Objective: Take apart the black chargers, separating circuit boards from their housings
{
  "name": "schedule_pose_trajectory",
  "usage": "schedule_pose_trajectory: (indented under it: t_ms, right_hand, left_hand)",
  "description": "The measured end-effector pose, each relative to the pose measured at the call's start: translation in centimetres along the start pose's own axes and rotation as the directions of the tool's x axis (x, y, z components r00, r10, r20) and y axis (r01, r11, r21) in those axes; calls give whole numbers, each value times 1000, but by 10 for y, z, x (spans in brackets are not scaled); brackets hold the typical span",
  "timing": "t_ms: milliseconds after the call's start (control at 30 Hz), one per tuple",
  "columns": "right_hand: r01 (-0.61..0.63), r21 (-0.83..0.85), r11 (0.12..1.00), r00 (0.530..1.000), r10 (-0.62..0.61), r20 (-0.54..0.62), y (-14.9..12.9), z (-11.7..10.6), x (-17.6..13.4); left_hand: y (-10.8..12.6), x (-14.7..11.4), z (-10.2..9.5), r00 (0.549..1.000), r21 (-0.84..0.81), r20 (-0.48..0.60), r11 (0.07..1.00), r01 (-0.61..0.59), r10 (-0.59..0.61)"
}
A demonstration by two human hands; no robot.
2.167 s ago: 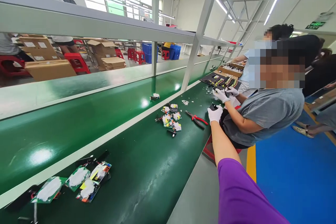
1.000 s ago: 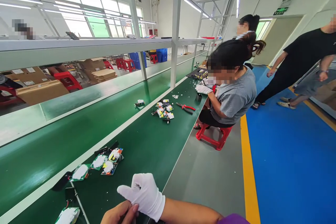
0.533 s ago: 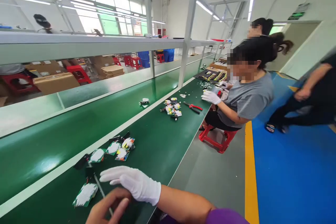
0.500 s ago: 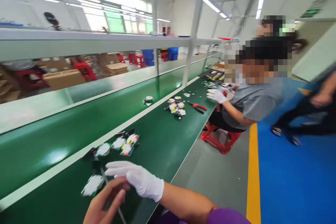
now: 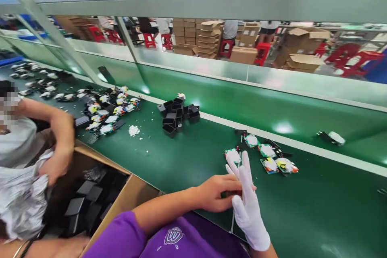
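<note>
My right hand [image 5: 249, 205] wears a white glove, its fingers stretched upward and apart, holding nothing I can see. My bare left hand [image 5: 218, 194] reaches across from the left, and its fingers close on the glove near the gloved fingers. Part of the left fingertips is hidden behind it. Just beyond both hands lies a small circuit board with a white top [image 5: 232, 155]. More such boards lie to its right, one with a white top [image 5: 267, 150] and one with yellow and orange parts [image 5: 286, 165].
Black plastic cases [image 5: 173, 115] are heaped on the green bench [image 5: 181, 161]. Farther left are many assembled boards [image 5: 105, 109] and white scraps [image 5: 134, 130]. A co-worker's arm [image 5: 62, 129] is beside a cardboard box [image 5: 121, 197] of black cases. A metal shelf [image 5: 193, 6] runs overhead.
The view has swung left, from the co-worker on the right to the one on the left. My two hands stay together, the gloved fingers now pointing up rather than left.
</note>
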State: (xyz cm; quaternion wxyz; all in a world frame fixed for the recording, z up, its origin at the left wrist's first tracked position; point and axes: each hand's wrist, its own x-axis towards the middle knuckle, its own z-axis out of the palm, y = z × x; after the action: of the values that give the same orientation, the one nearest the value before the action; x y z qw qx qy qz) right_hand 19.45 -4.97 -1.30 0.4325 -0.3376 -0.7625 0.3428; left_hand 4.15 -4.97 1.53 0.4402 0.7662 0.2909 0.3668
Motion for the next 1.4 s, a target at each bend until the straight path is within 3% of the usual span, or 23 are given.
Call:
schedule_pose_trajectory:
  t_ms: [100,167,267,333,400,467,533,600,700,800,900,1000,1200,1300,1400]
  right_hand:
    - [137,14,990,991,-137,2,-10,-3,19]
    - [165,-28,986,986,-164,39,-15,-9,28]
    - [4,-113,994,1000,-2,12,-16,-27,35]
    - [-190,-160,969,981,181,-73,-9,-44,37]
    - [-318,-221,922,944,289,-157,5,-63,41]
    - [-352,-325,878,933,303,-193,20,-81,45]
    - [-329,-417,847,943,274,-188,31,-94,54]
    - [-271,-481,834,962,218,-164,33,-96,69]
    - [-164,-559,813,984,175,-34,24,-76,114]
    - [-72,-611,788,941,257,221,20,-33,179]
    - [-7,-594,805,902,261,343,30,14,244]
    - [46,-577,815,867,254,428,43,51,288]
    - [108,-551,827,811,247,530,50,79,309]
    - [73,-586,807,839,268,473,45,73,302]
    - [46,-610,791,888,247,388,30,52,279]
  left_hand:
    - [-2,-9,-11,1000,56,22,998,-5,4]
    - [-3,-13,-26,999,180,18,983,-38,35]
    - [-9,-20,-68,989,451,-144,892,26,44]
    - [-17,-25,-106,938,632,-347,745,213,27]
    - [-28,-29,-144,852,730,-523,520,445,5]
    - [-41,-34,-172,785,735,-618,331,592,-30]
    - [-54,-39,-188,773,743,-633,238,625,-52]
    - [-66,-43,-193,789,762,-612,230,605,-49]
    - [-74,-46,-187,813,776,-581,282,565,-32]
    - [-73,-47,-177,824,780,-567,317,540,-8]
    - [-71,-48,-170,803,773,-592,331,541,69]
    - [-74,-52,-170,756,748,-634,373,548,161]
    - [-89,-58,-181,733,755,-631,414,508,253]
    - [-92,-59,-182,721,743,-642,442,503,259]
    - [-89,-59,-177,690,722,-667,472,506,281]
